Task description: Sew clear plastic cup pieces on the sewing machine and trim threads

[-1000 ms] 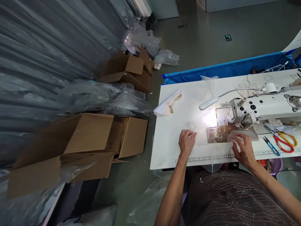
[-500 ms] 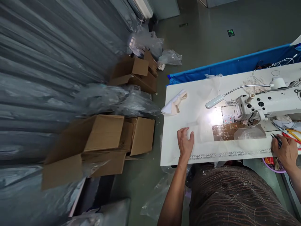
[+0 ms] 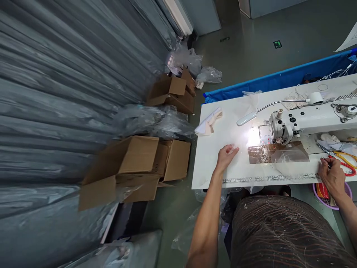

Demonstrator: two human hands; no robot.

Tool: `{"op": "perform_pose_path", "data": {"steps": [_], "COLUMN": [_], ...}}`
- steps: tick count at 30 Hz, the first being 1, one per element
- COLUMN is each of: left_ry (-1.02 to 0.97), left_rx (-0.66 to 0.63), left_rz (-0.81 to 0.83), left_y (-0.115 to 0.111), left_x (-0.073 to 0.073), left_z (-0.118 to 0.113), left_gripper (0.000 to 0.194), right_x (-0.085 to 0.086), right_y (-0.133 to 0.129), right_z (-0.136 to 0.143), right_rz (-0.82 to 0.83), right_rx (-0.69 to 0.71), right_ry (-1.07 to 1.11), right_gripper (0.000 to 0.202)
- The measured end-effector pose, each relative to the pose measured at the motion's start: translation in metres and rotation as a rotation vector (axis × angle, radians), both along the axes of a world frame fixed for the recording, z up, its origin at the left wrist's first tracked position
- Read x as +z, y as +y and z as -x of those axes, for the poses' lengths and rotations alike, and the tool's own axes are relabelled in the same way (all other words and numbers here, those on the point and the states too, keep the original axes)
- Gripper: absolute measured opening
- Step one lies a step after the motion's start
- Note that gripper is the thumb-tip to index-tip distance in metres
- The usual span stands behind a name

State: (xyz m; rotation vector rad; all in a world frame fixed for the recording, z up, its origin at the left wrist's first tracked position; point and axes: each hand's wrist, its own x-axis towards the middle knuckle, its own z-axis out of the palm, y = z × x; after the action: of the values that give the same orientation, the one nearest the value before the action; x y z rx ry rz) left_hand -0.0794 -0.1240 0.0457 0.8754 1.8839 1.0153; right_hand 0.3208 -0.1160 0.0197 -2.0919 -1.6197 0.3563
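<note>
My left hand [image 3: 226, 158] is over the white table, its thumb and fingers curled together on the edge of a thin, sheer white fabric [image 3: 240, 152] that hardly stands out from the tabletop. At the front right, my right hand [image 3: 332, 174] is closed around small dark thread snips [image 3: 323, 160], with only their tips showing. Between the hands stands a white sewing machine [image 3: 315, 121]. A translucent piece [image 3: 287, 154] lies over the brown plate [image 3: 255, 154] by the needle area. Scissors with red and orange handles [image 3: 344, 158] rest just beyond my right hand.
A lit gooseneck lamp [image 3: 247, 118] shines beside the needle. Folded white and beige cloth [image 3: 209, 122] lies at the table's left end. A ruler strip [image 3: 264, 179] runs along the front edge. Open cardboard boxes [image 3: 139, 156] stand on the floor left; a purple basket [image 3: 316, 193] sits below right.
My left hand has moved slightly right and away from me, its fingers drawing closer together. My right hand still holds the snips. The whole view has shifted a little.
</note>
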Motion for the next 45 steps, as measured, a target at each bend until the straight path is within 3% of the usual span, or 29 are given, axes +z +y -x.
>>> {"op": "perform_pose_path", "data": {"steps": [3, 6, 10, 12, 15, 18, 21, 24, 29, 36, 41, 45], "left_ry": [-0.233, -0.386, -0.494, -0.530, -0.564, -0.577, -0.591, -0.662, -0.724, -0.654, -0.556, -0.362], "left_rx": [-0.035, -0.011, 0.006, -0.011, -0.040, -0.088, -0.197, -0.266, -0.204, -0.162, -0.123, -0.175], "left_rz": [-0.033, -0.067, -0.081, -0.073, -0.056, -0.020, 0.051, 0.052, -0.008, 0.073, 0.149, 0.126], "left_y": [-0.008, -0.011, -0.016, -0.020, -0.028, -0.036, -0.040, -0.038, -0.031, -0.050, -0.061, -0.063], "left_x": [0.014, 0.024, 0.037, 0.045, 0.057, 0.063, 0.059, 0.046, 0.031, 0.047, 0.054, 0.060], "left_z": [-0.006, -0.013, -0.020, -0.022, -0.024, -0.020, -0.014, -0.012, -0.022, -0.010, 0.001, 0.003], "left_gripper": [0.041, 0.049, 0.050, 0.050, 0.051, 0.053, 0.065, 0.062, 0.065, 0.046, 0.043, 0.038], "right_x": [0.017, 0.036, 0.061, 0.072, 0.082, 0.082, 0.075, 0.071, 0.072, 0.080, 0.078, 0.080], "right_y": [-0.008, -0.013, -0.010, -0.004, 0.008, 0.015, 0.013, 0.004, -0.011, -0.021, -0.016, -0.004], "right_z": [0.014, 0.046, 0.107, 0.135, 0.168, 0.187, 0.196, 0.202, 0.208, 0.210, 0.206, 0.206], "right_rz": [-0.010, 0.056, 0.073, 0.178, 0.334, 0.396, 0.436, 0.443, 0.389, 0.438, 0.383, 0.423], "right_rx": [0.062, 0.254, 0.500, 0.595, 0.670, 0.695, 0.721, 0.781, 0.916, 1.052, 1.019, 0.991], "right_ry": [0.278, 0.557, 0.749, 0.809, 0.885, 0.967, 0.994, 0.990, 0.994, 0.793, 0.688, 0.778], "right_gripper": [0.040, 0.045, 0.045, 0.046, 0.048, 0.045, 0.039, 0.033, 0.026, 0.020, 0.026, 0.034]}}
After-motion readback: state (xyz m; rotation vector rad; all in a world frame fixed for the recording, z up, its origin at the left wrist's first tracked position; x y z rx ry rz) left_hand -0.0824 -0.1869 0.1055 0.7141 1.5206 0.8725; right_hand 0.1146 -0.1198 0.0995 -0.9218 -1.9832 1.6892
